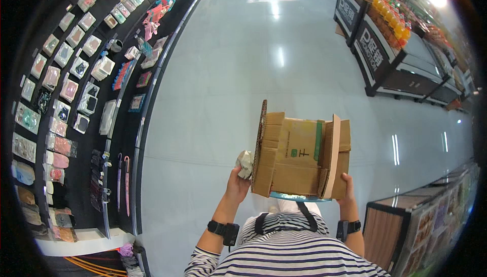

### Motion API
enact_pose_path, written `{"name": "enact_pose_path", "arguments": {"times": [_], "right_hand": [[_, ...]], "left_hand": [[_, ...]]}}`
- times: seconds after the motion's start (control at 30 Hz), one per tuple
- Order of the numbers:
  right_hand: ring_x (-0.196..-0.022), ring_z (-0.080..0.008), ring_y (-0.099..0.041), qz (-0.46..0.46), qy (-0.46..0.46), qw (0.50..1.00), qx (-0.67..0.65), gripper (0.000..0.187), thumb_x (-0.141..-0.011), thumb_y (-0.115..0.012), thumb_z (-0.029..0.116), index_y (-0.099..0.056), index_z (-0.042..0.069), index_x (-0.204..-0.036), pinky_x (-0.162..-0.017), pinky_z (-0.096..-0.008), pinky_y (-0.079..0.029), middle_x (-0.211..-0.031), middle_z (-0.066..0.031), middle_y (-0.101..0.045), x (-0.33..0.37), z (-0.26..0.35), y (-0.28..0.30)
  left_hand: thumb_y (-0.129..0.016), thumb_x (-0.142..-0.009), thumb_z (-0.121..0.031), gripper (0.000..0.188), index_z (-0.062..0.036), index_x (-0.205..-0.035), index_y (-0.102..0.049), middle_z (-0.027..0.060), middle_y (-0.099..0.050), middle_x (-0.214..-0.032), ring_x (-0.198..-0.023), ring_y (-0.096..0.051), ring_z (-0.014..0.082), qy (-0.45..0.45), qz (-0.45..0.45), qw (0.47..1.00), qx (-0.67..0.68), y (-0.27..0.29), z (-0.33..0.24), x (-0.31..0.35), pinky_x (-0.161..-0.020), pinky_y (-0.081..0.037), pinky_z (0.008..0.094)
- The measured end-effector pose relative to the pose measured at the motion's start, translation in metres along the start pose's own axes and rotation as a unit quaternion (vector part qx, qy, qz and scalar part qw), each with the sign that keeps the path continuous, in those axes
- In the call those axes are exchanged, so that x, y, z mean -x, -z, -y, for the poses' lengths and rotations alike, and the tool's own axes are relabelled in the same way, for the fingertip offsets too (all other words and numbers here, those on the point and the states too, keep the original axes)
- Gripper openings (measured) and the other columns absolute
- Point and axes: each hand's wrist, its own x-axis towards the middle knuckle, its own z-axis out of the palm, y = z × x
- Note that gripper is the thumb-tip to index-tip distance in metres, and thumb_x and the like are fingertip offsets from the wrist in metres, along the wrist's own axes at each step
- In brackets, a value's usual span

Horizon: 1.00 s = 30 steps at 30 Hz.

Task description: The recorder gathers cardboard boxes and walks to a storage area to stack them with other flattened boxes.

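Observation:
In front of my body I carry a brown cardboard box (299,150), its flaps standing up along the sides. Green and dark print shows on the panel between them. My left hand (237,185) is closed at the box's left side, with a crumpled pale wad (245,164) in its grip; whether it is paper or plastic I cannot tell. At the lower right corner, my right hand (348,188) grips the box's edge, its fingers partly hidden. A light blue flat edge (299,197) pokes out under the near side of the box. Both wrists wear black strapped devices.
A tall dark shelf (139,140) with rows of small packaged goods runs along the left. Dark display stands (378,49) with orange-filled bottles (390,18) stand at the far right. A wood-sided case (385,231) is close on my right. Shiny grey floor (243,74) stretches ahead.

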Motion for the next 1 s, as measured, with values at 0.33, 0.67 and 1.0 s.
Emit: {"name": "enact_pose_path", "arguments": {"times": [0.33, 0.67, 1.0], "right_hand": [[-0.095, -0.0219, -0.059, 0.079, -0.075, 0.994, 0.02, 0.05, -0.083, -0.048, 0.036, -0.048, -0.002, -0.116, -0.08, -0.0332, -0.049, -0.108, -0.0136, -0.058, -0.282, 0.119, -0.12], [-0.094, -0.0238, -0.06, 0.104, -0.052, 0.991, 0.059, 0.051, -0.082, -0.048, 0.035, -0.046, -0.003, -0.116, -0.08, -0.0347, -0.049, -0.107, -0.0146, -0.059, -0.497, 0.192, -0.264], [-0.096, -0.0229, -0.059, 0.016, -0.017, 1.0, 0.018, 0.05, -0.082, -0.05, 0.035, -0.048, 0.001, -0.117, -0.08, -0.0346, -0.049, -0.109, -0.0125, -0.058, -0.68, 0.247, -0.367]], "left_hand": [[-0.039, -0.088, -0.034, 0.049, -0.0078, -0.129, -0.037, 0.0054, -0.046, -0.127, -0.118, -0.04, 0.0201, -0.057, -0.043, 0.997, 0.003, -0.052, -0.139, -0.224, -0.097, -0.031, 0.0366], [-0.036, -0.089, -0.034, 0.047, -0.0056, -0.126, -0.039, 0.0085, -0.05, -0.121, -0.112, -0.046, 0.0211, -0.099, -0.016, 0.992, 0.076, -0.048, -0.262, -0.443, -0.095, -0.037, 0.0363], [-0.042, -0.087, -0.04, 0.052, -0.0084, -0.128, -0.039, 0.0052, -0.049, -0.122, -0.114, -0.045, 0.019, -0.027, 0.048, 0.998, 0.045, -0.046, -0.399, -0.686, -0.093, -0.038, 0.0362]]}}
